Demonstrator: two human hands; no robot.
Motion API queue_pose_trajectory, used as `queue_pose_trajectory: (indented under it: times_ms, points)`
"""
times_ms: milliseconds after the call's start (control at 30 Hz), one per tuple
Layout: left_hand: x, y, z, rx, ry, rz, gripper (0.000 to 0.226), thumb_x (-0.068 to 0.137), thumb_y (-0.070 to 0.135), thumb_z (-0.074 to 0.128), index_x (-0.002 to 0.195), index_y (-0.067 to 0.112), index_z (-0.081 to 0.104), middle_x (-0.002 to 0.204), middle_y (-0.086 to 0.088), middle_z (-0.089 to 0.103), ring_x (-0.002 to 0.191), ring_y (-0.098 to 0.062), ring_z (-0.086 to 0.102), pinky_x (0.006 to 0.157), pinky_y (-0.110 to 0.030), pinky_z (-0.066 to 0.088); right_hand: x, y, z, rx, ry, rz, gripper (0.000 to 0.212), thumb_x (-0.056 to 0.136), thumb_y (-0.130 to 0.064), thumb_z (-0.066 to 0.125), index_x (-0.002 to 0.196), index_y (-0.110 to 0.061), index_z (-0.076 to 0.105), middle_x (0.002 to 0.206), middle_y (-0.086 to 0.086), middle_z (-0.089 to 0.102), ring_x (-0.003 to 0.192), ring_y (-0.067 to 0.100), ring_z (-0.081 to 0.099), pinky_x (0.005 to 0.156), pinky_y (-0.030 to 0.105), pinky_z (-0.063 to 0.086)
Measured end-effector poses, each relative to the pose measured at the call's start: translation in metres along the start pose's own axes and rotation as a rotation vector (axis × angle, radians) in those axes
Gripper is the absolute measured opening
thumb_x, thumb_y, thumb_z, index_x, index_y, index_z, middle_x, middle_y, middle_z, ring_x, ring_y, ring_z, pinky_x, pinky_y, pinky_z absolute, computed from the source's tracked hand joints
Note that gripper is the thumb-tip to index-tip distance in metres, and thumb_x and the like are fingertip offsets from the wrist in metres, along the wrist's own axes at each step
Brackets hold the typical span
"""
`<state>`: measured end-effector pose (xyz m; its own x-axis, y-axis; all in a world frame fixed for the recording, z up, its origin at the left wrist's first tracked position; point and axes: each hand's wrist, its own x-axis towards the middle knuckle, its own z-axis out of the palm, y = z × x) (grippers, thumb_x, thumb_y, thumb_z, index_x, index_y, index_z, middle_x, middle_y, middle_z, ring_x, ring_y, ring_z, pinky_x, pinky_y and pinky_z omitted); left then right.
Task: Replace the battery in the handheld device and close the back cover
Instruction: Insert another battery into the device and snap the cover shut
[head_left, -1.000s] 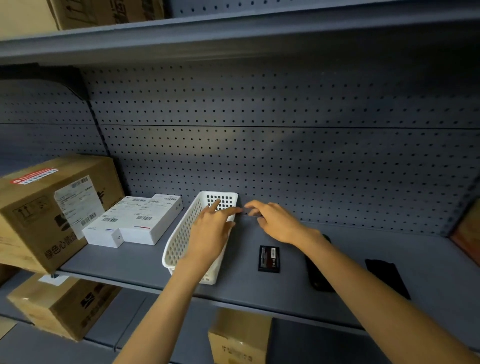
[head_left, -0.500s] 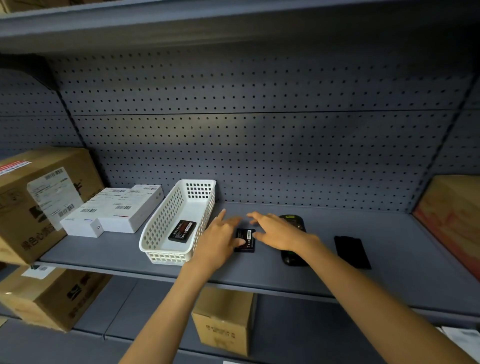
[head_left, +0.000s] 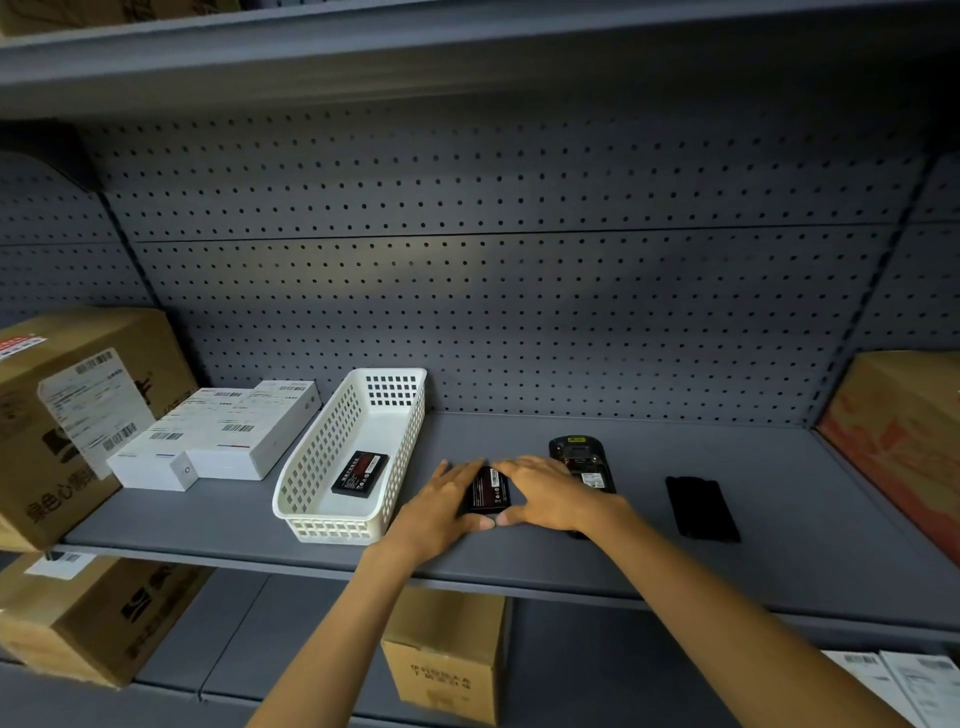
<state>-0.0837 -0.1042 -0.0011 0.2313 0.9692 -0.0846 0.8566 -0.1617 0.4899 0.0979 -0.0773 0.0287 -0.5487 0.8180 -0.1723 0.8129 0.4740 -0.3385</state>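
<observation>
The scene is dim overall, with a soft pool of light on the centre of the pegboard back panel (head_left: 467, 280), darker corners, wide-angle bowing of the shelf (head_left: 519, 566) edges, and slight softness on the cardboard box (head_left: 78, 415) labels at left.

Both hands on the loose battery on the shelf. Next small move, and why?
Probably lift the battery clear of the shelf and carry it right to the handheld device. The left hand and right hand flank it, thumbs at its near edge, and it looks flat on the shelf. The device lies back up beside it, its back cover off to the right.
</observation>
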Motion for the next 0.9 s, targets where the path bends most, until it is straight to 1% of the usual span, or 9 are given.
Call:
queue_pose_trajectory:
  times_ms: [133,233,300,467,600,700,767,833,900]
  points:
    - [0.006,-0.006,0.000,-0.031,-0.024,0.011,0.084,0.085,0.039,0.068,0.152,0.027,0.019,0.155,0.001,0.032,0.149,-0.026,0.012,0.115,-0.053,0.027,0.005,0.002,0.000,-0.007,0.016,0.012,0.079,0.088,-0.038,0.066,0.153,-0.017,0.025,0.156,0.007,0.032,0.145,0.026,0.025,0.119,0.043,0.017]
    - [0.008,-0.006,-0.001,-0.033,-0.013,0.022,0.078,0.089,0.032,0.065,0.152,0.025,0.021,0.156,-0.001,0.031,0.150,-0.025,0.010,0.118,-0.051,0.023,0.005,0.003,0.001,-0.009,0.034,0.011,0.076,0.089,-0.038,0.065,0.152,-0.018,0.027,0.155,0.006,0.034,0.143,0.026,0.028,0.118,0.042,0.018]
    - [0.009,-0.006,-0.002,-0.027,-0.008,0.028,0.076,0.089,0.031,0.065,0.152,0.026,0.022,0.155,-0.002,0.032,0.150,-0.024,0.011,0.117,-0.051,0.023,0.005,0.003,0.001,-0.024,0.040,0.003,0.075,0.090,-0.038,0.063,0.152,-0.018,0.027,0.155,0.006,0.035,0.143,0.026,0.028,0.118,0.042,0.017]
    - [0.012,-0.006,-0.005,-0.036,-0.016,0.026,0.076,0.086,0.036,0.066,0.149,0.030,0.026,0.150,-0.005,0.037,0.143,-0.025,0.030,0.111,-0.053,0.033,0.003,0.005,-0.003,-0.049,0.042,-0.002,0.073,0.091,-0.039,0.062,0.152,-0.018,0.027,0.154,0.006,0.035,0.143,0.026,0.027,0.119,0.041,0.015]
    - [0.015,0.000,-0.006,-0.044,-0.002,0.060,0.073,0.085,0.035,0.067,0.148,0.031,0.029,0.146,-0.002,0.041,0.136,-0.022,0.040,0.111,-0.046,0.035,-0.001,0.010,-0.007,-0.042,0.052,-0.004,0.074,0.091,-0.039,0.062,0.152,-0.018,0.027,0.154,0.005,0.035,0.143,0.025,0.027,0.118,0.041,0.017]
    - [0.019,0.008,-0.004,-0.045,0.023,0.097,0.071,0.087,0.031,0.067,0.147,0.029,0.031,0.148,0.001,0.041,0.137,-0.018,0.039,0.113,-0.036,0.032,-0.009,0.014,-0.013,-0.044,0.089,-0.002,0.072,0.091,-0.038,0.063,0.151,-0.018,0.029,0.152,0.004,0.038,0.141,0.024,0.030,0.117,0.039,0.019]
    - [0.020,0.017,-0.004,-0.044,0.042,0.124,0.070,0.088,0.031,0.066,0.148,0.026,0.031,0.150,0.001,0.040,0.139,-0.017,0.037,0.111,-0.029,0.029,-0.015,0.019,-0.017,-0.032,0.107,0.005,0.071,0.090,-0.037,0.063,0.151,-0.019,0.030,0.151,0.003,0.039,0.140,0.023,0.031,0.116,0.039,0.021]
    - [0.020,0.027,-0.003,-0.049,0.065,0.151,0.069,0.088,0.031,0.066,0.148,0.026,0.031,0.150,0.001,0.040,0.139,-0.017,0.036,0.111,-0.030,0.029,-0.021,0.026,-0.021,-0.011,0.121,0.015,0.072,0.089,-0.037,0.064,0.150,-0.021,0.031,0.150,0.002,0.040,0.140,0.023,0.032,0.117,0.040,0.022]
    - [0.021,0.037,-0.001,-0.058,0.080,0.171,0.069,0.089,0.033,0.065,0.148,0.027,0.031,0.150,0.003,0.040,0.139,-0.017,0.037,0.112,-0.034,0.032,-0.028,0.034,-0.025,0.004,0.131,0.028,0.072,0.089,-0.036,0.065,0.151,-0.022,0.030,0.150,0.002,0.040,0.139,0.022,0.032,0.117,0.041,0.023]
